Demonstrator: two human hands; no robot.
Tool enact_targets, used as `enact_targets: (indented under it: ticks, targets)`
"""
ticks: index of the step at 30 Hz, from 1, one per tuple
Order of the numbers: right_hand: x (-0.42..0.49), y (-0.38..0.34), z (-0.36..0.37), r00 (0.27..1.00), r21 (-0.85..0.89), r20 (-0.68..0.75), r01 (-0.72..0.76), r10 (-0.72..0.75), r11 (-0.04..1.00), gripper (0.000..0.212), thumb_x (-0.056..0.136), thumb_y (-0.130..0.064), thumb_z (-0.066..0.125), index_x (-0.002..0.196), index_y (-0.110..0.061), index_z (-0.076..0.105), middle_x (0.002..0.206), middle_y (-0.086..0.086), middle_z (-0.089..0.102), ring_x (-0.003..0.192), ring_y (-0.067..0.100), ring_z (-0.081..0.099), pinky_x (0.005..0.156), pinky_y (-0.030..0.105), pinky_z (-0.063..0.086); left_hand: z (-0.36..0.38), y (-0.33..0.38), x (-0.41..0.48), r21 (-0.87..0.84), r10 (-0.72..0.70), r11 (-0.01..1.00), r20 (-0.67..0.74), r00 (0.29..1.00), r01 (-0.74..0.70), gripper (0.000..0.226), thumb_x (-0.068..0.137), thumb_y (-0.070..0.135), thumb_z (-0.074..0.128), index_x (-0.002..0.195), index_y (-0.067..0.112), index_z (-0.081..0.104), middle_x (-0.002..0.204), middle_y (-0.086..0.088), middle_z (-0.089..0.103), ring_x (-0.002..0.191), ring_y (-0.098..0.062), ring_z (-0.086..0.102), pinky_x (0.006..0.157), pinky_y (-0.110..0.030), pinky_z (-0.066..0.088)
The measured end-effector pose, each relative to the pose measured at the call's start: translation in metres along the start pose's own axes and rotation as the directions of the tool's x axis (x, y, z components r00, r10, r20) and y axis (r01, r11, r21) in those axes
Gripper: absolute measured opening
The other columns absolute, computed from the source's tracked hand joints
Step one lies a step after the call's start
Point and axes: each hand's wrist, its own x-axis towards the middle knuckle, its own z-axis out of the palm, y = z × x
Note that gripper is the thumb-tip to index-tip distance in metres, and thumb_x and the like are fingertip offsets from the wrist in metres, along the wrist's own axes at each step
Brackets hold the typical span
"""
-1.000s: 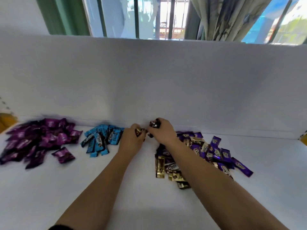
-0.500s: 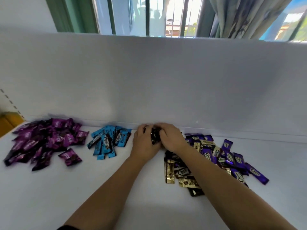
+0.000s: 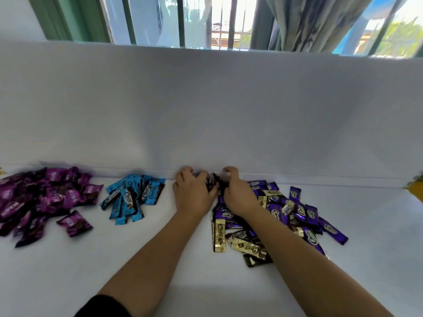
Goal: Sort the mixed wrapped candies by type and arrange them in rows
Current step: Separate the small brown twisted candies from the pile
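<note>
Both hands meet at the back of the white table, near the backboard. My left hand and my right hand each have fingers curled round small dark brown wrapped candies between them. To the far left lies a heap of magenta candies. A heap of blue candies sits just left of my left hand. Under and right of my right forearm spreads a mixed pile of purple candies and gold ones.
A white backboard stands upright along the table's far edge, with a window and curtain behind it. Yellow objects show at the far right edge. White table surface stretches in front of the heaps.
The hands came together over the dark candies half a second ago and have now drawn slightly apart, staying close to the backboard. The heaps lie as before.
</note>
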Motion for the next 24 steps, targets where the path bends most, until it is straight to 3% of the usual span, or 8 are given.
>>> enact_targets:
  ticks: [4, 8, 11, 15, 21, 24]
  targets:
    - [0.001, 0.008, -0.001, 0.999, -0.136, 0.049, 0.025, -0.019, 0.99, 0.045, 0.09, -0.013, 0.046, 0.135, -0.014, 0.047, 0.125, 0.013, 0.06, 0.115, 0.03, 0.054, 0.096, 0.037, 0.046, 0.003, -0.001, 0.001, -0.016, -0.017, 1.0, -0.017, 1.0, 0.017, 0.033, 0.084, 0.048, 0.059, 0.111, 0.029, 0.062, 0.122, -0.007, 0.04, 0.116, -0.03, 0.036, 0.088, -0.043, 0.038]
    - [-0.003, 0.013, -0.001, 0.988, -0.282, 0.084, 0.145, -0.126, 0.948, 0.04, 0.091, -0.019, 0.047, 0.128, -0.014, 0.06, 0.133, 0.005, 0.058, 0.122, 0.025, 0.049, 0.106, 0.031, 0.035, 0.004, -0.003, -0.002, 0.021, 0.053, 0.998, -0.084, 0.995, -0.052, 0.033, 0.08, 0.051, 0.059, 0.109, 0.038, 0.064, 0.124, -0.007, 0.044, 0.119, -0.033, 0.037, 0.094, -0.051, 0.032]
    - [-0.006, 0.018, -0.004, 0.985, -0.31, 0.086, 0.168, -0.149, 0.936, 0.037, 0.091, -0.02, 0.048, 0.124, -0.013, 0.063, 0.128, 0.005, 0.061, 0.118, 0.025, 0.052, 0.103, 0.031, 0.035, 0.005, -0.001, -0.004, 0.092, 0.196, 0.977, -0.051, 0.979, -0.191, 0.037, 0.083, 0.055, 0.052, 0.118, 0.046, 0.059, 0.132, -0.003, 0.045, 0.122, -0.036, 0.036, 0.099, -0.062, 0.028]
    - [-0.013, 0.025, -0.012, 0.988, -0.323, 0.066, 0.156, -0.143, 0.933, 0.035, 0.091, -0.02, 0.049, 0.121, -0.015, 0.064, 0.124, 0.003, 0.063, 0.113, 0.024, 0.054, 0.099, 0.031, 0.039, 0.006, 0.0, -0.004, 0.138, 0.284, 0.948, 0.04, 0.958, -0.287, 0.037, 0.088, 0.059, 0.046, 0.123, 0.052, 0.054, 0.138, 0.003, 0.041, 0.122, -0.035, 0.034, 0.1, -0.069, 0.022]
    - [-0.024, 0.035, -0.023, 0.986, -0.337, 0.07, 0.169, -0.154, 0.926, 0.035, 0.093, -0.023, 0.049, 0.124, -0.016, 0.062, 0.13, 0.002, 0.06, 0.117, 0.022, 0.052, 0.102, 0.027, 0.034, 0.002, 0.0, -0.004, 0.143, 0.238, 0.959, 0.055, 0.97, -0.244, 0.04, 0.081, 0.056, 0.041, 0.106, 0.039, 0.068, 0.124, 0.004, 0.05, 0.114, -0.029, 0.041, 0.098, -0.058, 0.027]
    - [-0.03, 0.045, -0.029, 0.986, -0.338, 0.073, 0.163, -0.147, 0.927, 0.035, 0.093, -0.023, 0.049, 0.125, -0.016, 0.062, 0.13, 0.002, 0.06, 0.116, 0.022, 0.052, 0.102, 0.03, 0.035, -0.003, 0.0, -0.007, 0.123, 0.214, 0.968, 0.061, 0.975, -0.22, 0.046, 0.081, 0.058, 0.035, 0.109, 0.038, 0.066, 0.124, 0.004, 0.052, 0.118, -0.028, 0.04, 0.101, -0.062, 0.023]
